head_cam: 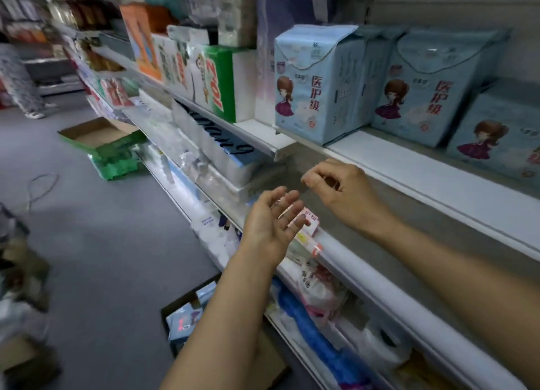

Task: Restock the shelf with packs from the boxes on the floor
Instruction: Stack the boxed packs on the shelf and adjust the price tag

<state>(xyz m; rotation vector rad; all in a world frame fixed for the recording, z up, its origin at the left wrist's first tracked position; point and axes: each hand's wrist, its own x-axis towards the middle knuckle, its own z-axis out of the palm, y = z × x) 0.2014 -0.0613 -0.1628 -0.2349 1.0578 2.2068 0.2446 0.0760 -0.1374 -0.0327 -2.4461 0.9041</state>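
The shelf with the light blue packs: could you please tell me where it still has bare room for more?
Bare room lies along the shelf's front strip, ahead of the light blue packs, which fill the back. The grey shelf below looks bare beyond both hands, left and right. The tissue packs further left and the bottom tier are crowded.

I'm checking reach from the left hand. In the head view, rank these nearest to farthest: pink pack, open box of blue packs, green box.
1. pink pack, just behind the left hand
2. open box of blue packs, on the floor below
3. green box, up the aisle
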